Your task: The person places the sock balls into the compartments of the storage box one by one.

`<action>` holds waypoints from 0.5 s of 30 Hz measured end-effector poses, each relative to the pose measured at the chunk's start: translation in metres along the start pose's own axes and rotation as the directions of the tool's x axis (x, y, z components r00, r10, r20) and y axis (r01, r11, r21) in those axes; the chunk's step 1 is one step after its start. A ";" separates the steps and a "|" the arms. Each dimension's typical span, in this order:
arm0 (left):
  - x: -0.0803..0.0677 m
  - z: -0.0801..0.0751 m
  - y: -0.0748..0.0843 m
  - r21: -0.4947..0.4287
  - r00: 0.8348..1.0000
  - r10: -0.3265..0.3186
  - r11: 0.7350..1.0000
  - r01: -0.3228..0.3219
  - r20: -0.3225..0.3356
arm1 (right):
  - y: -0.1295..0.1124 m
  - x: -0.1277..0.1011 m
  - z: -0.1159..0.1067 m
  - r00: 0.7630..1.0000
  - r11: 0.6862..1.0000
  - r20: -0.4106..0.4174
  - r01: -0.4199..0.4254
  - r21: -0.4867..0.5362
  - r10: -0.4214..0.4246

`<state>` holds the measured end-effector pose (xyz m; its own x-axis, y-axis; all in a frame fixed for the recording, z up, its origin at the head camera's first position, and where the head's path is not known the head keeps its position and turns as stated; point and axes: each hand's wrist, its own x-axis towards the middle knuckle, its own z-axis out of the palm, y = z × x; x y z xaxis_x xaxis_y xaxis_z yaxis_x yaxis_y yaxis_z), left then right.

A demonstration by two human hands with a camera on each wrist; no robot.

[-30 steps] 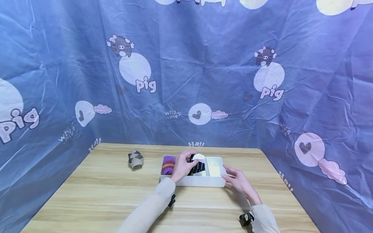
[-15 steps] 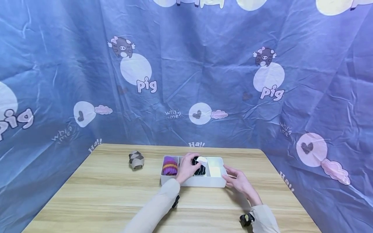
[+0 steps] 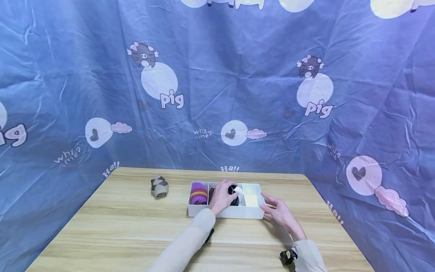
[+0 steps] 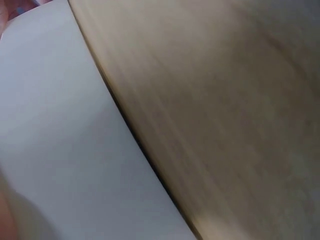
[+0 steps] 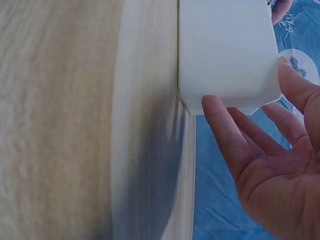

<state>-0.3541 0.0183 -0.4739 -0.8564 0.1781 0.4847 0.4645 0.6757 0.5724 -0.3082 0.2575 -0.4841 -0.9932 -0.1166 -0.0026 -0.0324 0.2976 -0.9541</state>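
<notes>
The right hand [image 3: 279, 211] rests flat, fingers straight, against the near right corner of the white divided box [image 3: 227, 212]. The left hand [image 3: 222, 196] curls round a black-and-white rolled sock [image 3: 235, 194], pressing it into the middle compartment. A sound way, I judge: keep the box braced, push the roll straight down until it sits below the rim. One purple striped roll [image 3: 198, 193] fills the left compartment; one grey argyle roll [image 3: 159, 186] lies farther left on the table [image 3: 119, 226]. Three rolls, one box.
</notes>
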 end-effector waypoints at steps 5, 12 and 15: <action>0.000 -0.001 0.001 0.015 1.000 0.007 1.000 -0.008 0.030 | -0.001 -0.001 0.000 1.000 1.000 0.002 0.003 0.004 -0.003; -0.001 -0.002 0.001 0.034 0.999 0.017 0.999 -0.019 0.044 | 0.000 0.000 0.000 1.000 1.000 0.008 0.004 0.006 -0.004; -0.001 -0.002 0.001 0.048 0.999 0.020 0.999 -0.022 0.032 | 0.000 0.001 0.000 1.000 1.000 0.015 0.009 0.009 -0.009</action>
<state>-0.3524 0.0170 -0.4729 -0.8537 0.2146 0.4744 0.4714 0.7055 0.5291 -0.3089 0.2576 -0.4840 -0.9910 -0.1338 0.0012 -0.0401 0.2879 -0.9568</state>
